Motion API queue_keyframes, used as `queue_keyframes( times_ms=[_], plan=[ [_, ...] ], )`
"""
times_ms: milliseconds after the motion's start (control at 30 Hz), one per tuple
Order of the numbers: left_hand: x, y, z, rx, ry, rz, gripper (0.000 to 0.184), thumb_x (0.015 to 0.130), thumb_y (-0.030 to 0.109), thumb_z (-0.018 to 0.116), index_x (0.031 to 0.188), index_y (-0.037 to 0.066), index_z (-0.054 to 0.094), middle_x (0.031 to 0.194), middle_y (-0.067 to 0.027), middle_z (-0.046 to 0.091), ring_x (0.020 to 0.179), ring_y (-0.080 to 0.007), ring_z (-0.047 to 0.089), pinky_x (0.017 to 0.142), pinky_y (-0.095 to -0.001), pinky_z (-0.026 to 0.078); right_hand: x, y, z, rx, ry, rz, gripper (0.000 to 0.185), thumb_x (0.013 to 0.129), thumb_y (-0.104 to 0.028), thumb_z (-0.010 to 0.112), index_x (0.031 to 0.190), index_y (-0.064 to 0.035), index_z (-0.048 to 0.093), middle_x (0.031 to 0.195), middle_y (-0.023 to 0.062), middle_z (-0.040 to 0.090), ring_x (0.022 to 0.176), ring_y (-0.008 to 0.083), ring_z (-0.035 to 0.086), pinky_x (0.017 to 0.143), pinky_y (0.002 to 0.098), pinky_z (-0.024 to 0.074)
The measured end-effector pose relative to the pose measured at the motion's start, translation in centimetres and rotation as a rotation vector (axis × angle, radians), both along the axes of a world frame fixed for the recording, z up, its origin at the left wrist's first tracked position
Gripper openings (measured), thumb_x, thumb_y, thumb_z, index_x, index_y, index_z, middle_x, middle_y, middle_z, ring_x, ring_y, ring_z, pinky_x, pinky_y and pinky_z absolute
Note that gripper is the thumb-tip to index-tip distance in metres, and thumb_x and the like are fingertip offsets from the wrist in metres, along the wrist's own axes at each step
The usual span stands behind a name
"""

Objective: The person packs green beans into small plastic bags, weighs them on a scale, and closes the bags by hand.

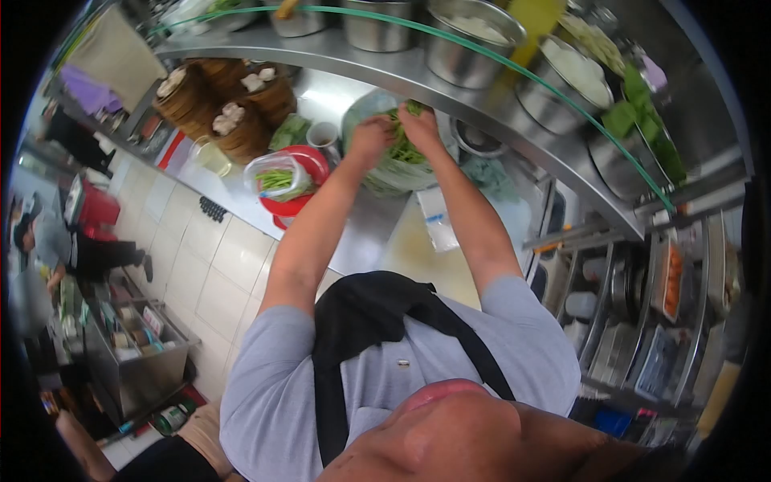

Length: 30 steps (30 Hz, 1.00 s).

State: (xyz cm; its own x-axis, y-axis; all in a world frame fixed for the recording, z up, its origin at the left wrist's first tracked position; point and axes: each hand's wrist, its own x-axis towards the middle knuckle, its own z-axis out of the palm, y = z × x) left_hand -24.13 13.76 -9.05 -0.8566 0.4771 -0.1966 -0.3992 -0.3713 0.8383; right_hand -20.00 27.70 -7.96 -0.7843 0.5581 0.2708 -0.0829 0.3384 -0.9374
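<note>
Both my arms reach forward to a large plastic-lined bowl (355, 120) of cut green vegetables (404, 151). My left hand (372, 138) is at the left side of the greens, its fingers curled towards them; what lies between the fingers is too small to tell. On the right, my right hand (418, 128) has its fingers closed round some green stalks near the bowl's far side. Left of the bowl, a plastic bag of green stalks (275, 178) rests on a red scale (315, 165), with a metal cup (323, 136) beside it.
Bamboo steamers (242, 140) stand at the back left. A metal shelf (482, 100) with steel pots (474, 48) hangs over the counter's far edge. A white packet (436, 219) lies on a cutting board (414, 253). Other people (60, 237) are at the left.
</note>
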Motion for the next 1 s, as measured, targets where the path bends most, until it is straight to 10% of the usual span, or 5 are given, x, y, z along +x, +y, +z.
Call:
queue_keyframes(
  times_ms=[400, 700, 1000],
  plan=[
    [-0.7, -0.2, 1.6, -0.169, 0.399, 0.318, 0.024, 0.087, 0.004, 0.069, 0.110, -0.005, 0.068, 0.089, -0.0124, 0.073, 0.078, -0.0185, 0.070, 0.073, -0.0328, 0.057, 0.0, -1.8, 0.2, 0.000, 0.042, 0.224, 0.020, 0.096, -0.016, 0.066, 0.105, 0.0020, 0.068, 0.091, 0.0091, 0.069, 0.083, 0.0147, 0.063, 0.073, 0.0333, 0.0510],
    [-1.3, -1.0, 1.9, -0.402, 0.485, 0.371, 0.016, 0.084, 0.003, 0.070, 0.099, -0.001, 0.072, 0.085, -0.0130, 0.073, 0.075, -0.0200, 0.070, 0.071, -0.0329, 0.056, 1.2, -3.9, 1.3, 0.290, 0.026, 0.240, 0.028, 0.094, -0.014, 0.065, 0.119, -0.0013, 0.064, 0.107, 0.0204, 0.070, 0.098, 0.0355, 0.067, 0.087, 0.0423, 0.0506],
    [1.1, -0.5, 4.7, 0.003, 0.102, 0.301, 0.017, 0.085, -0.005, 0.067, 0.102, -0.001, 0.068, 0.096, -0.0077, 0.070, 0.085, -0.0178, 0.065, 0.078, -0.0293, 0.053, 1.2, -4.9, 1.7, -0.071, 0.042, 0.313, 0.025, 0.100, -0.017, 0.065, 0.116, 0.0016, 0.070, 0.101, 0.0055, 0.071, 0.091, 0.0158, 0.064, 0.082, 0.0329, 0.0505]
  ],
)
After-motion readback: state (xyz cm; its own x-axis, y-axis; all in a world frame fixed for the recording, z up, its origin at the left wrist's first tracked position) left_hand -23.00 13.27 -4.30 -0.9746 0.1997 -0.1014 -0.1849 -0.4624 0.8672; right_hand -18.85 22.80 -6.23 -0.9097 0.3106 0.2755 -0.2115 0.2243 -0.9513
